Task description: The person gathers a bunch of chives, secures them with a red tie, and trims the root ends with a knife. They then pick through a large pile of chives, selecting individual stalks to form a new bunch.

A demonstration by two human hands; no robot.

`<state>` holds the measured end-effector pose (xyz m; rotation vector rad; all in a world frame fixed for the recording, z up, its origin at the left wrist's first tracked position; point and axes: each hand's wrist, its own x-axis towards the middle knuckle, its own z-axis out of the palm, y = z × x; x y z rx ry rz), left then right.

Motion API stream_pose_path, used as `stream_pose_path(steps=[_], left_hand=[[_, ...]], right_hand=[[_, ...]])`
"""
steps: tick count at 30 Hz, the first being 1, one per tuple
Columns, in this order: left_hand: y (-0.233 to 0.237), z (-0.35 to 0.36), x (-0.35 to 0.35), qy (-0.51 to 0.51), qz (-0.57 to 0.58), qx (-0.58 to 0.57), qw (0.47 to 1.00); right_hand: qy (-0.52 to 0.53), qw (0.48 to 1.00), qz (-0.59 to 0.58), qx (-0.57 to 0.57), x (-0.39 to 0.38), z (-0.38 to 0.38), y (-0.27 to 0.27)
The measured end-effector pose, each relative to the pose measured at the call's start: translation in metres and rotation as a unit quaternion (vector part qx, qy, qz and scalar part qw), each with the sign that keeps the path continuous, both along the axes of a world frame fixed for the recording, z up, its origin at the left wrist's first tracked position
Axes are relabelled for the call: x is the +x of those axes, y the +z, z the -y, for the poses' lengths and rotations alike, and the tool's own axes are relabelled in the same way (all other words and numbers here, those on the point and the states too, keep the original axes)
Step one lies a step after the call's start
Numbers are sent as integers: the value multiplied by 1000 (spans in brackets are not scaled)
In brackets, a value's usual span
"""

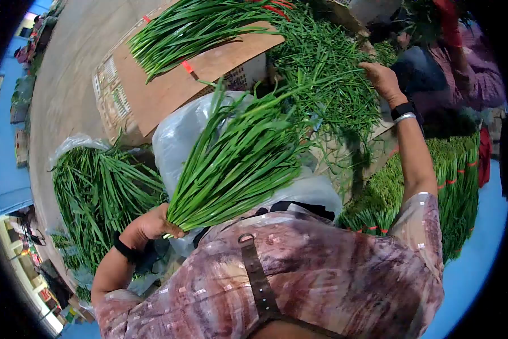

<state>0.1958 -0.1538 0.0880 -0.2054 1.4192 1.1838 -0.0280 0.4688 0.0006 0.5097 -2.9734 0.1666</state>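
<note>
My left hand (152,223) is closed round the pale cut ends of a bunch of garlic chives (240,152). The long flat green leaves fan out over my lap, which plastic sheeting (180,127) covers. My right hand (381,82) is raised at the upper right with its fingers pinched together. A few long chive leaves (327,80) stretch from the bunch up to those fingertips. Beneath them spreads a heap of loose, tangled chive leaves (321,62).
Neat chives (197,34) lie on a cardboard sheet (152,96) at the top, near a red tie (188,67). More chives (101,192) fill a plastic bag at left. Red-banded bundles (417,181) stand at right. Another person in a purple sleeve (482,82) sits at upper right.
</note>
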Motion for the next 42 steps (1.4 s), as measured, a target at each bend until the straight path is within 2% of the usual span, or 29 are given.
stream_pose_path(steps=[3, 5, 8, 11, 12, 15, 16, 17, 19, 20, 21, 24, 25, 26, 29, 30, 34, 37, 38, 41, 42], left_hand=[[-4, 4, 1, -30, -31, 4, 999], [1, -2, 1, 15, -33, 6, 999], [-4, 4, 7, 31, -21, 4, 999], [-6, 5, 10, 37, -10, 15, 999], [-5, 4, 13, 51, -6, 8, 999], [-7, 8, 16, 65, 1, 10, 998], [-7, 9, 16, 63, 4, 16, 998], [-7, 9, 16, 65, 9, 15, 998], [-5, 6, 14, 69, 17, 13, 997], [-5, 5, 13, 64, 14, 12, 998], [-3, 3, 12, 62, 10, 11, 998], [3, -1, 16, 103, 21, 21, 994], [4, -3, 16, 123, 26, 29, 992], [5, -4, 15, 101, 9, 9, 995], [5, -2, 13, 85, 14, 25, 996], [4, -2, 15, 94, 10, 23, 995], [2, -4, 18, 110, -2, 20, 994], [1, -1, 17, 108, -2, 28, 994], [-2, 1, 19, 115, 3, 32, 993], [-3, 1, 19, 128, 19, 44, 991], [-3, 0, 18, 132, 25, 48, 990]], right_hand=[[-141, 986, 54, 69, 18, -23, 5], [-205, 973, 53, 94, 27, -35, 3], [-297, 930, 149, 157, 34, -48, 2], [-383, 898, 130, 170, 51, -52, -19], [-375, 890, 127, 224, 59, -28, -7], [-215, 971, 90, 48, 57, -9, -38], [-145, 974, 156, -71, 57, 14, -33], [-73, 955, 217, -189, 56, 47, -23], [-8, 855, 347, -384, 72, 106, -13], [78, 868, 296, -392, 79, 126, -21], [155, 882, 244, -372, 84, 140, -28], [101, 867, 357, -331, 94, 167, -5], [92, 874, 362, -311, 92, 167, -6], [83, 881, 365, -289, 91, 167, -6], [143, 962, 117, -201, 94, 152, 3], [137, 967, 113, -182, 96, 152, 19], [54, 981, 113, -150, 96, 143, 19], [28, 968, 95, -231, 93, 117, 11], [-9, 966, 103, -238, 88, 105, 6], [-88, 988, 59, -111, 73, 56, -18], [-108, 994, 11, -9, 77, 57, -15]])
